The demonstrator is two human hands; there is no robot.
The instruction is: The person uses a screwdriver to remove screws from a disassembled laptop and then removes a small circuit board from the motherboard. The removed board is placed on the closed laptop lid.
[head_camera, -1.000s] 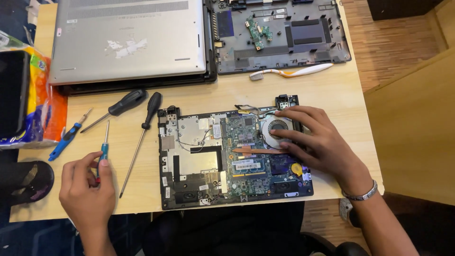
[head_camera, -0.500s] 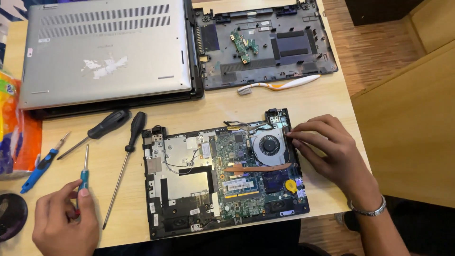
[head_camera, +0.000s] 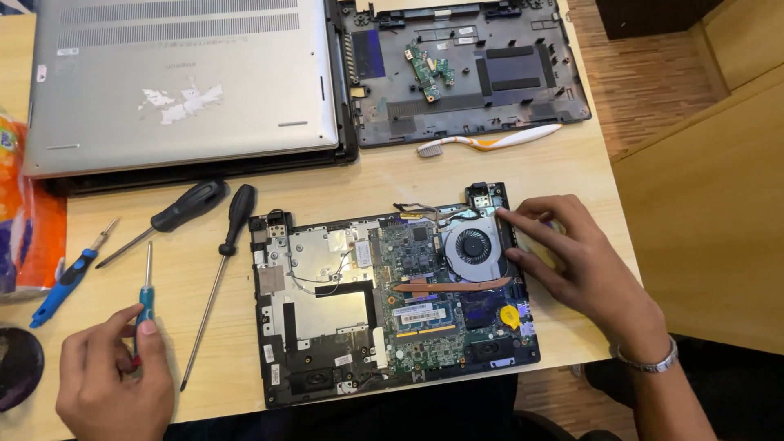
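Observation:
An opened laptop base [head_camera: 327, 314] lies on the wooden table, its green circuit board [head_camera: 425, 310] and round cooling fan [head_camera: 475, 247] exposed. My right hand [head_camera: 572, 261] rests on the base's right edge, fingertips touching the frame beside the fan. My left hand [head_camera: 114, 380] at the lower left holds a small teal-handled screwdriver [head_camera: 146, 294] upright, tip pointing away from me.
Two black-handled screwdrivers [head_camera: 233, 237] and a blue one [head_camera: 69, 278] lie left of the base. A silver laptop shell [head_camera: 180, 82] and a dark bottom case [head_camera: 465, 65] lie at the back, with a white and orange toothbrush [head_camera: 490, 140]. An orange packet [head_camera: 33, 220] is at the left edge.
My right hand slid off the fan to the base's right edge. My left hand stayed low at the left with the small screwdriver. The view shifted.

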